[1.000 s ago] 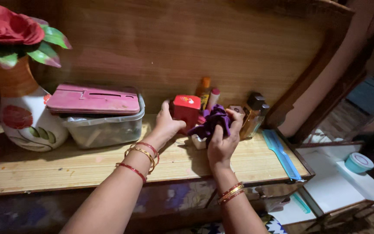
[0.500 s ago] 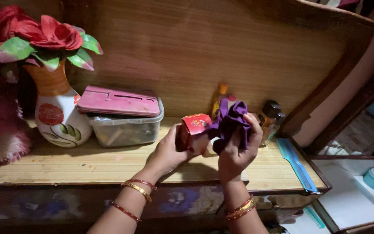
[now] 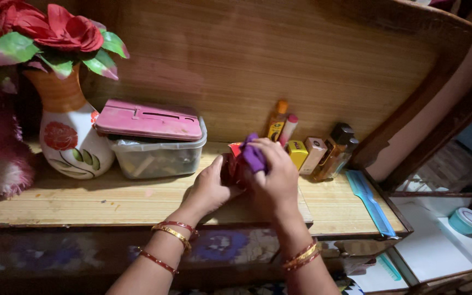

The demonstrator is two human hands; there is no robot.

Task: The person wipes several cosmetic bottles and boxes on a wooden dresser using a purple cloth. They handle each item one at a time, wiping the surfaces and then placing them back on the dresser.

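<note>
Near the shelf's (image 3: 110, 202) front edge, the left hand (image 3: 210, 188) grips the red box (image 3: 231, 164) from the left; the right hand (image 3: 273, 180) presses a purple cloth (image 3: 253, 154) onto its top, both equally close

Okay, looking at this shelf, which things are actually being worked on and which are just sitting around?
In hand:
left hand holding the red box
right hand pressing the purple cloth on it

Lying about:
flower vase
plastic container
pink case
small bottles
blue comb
</note>
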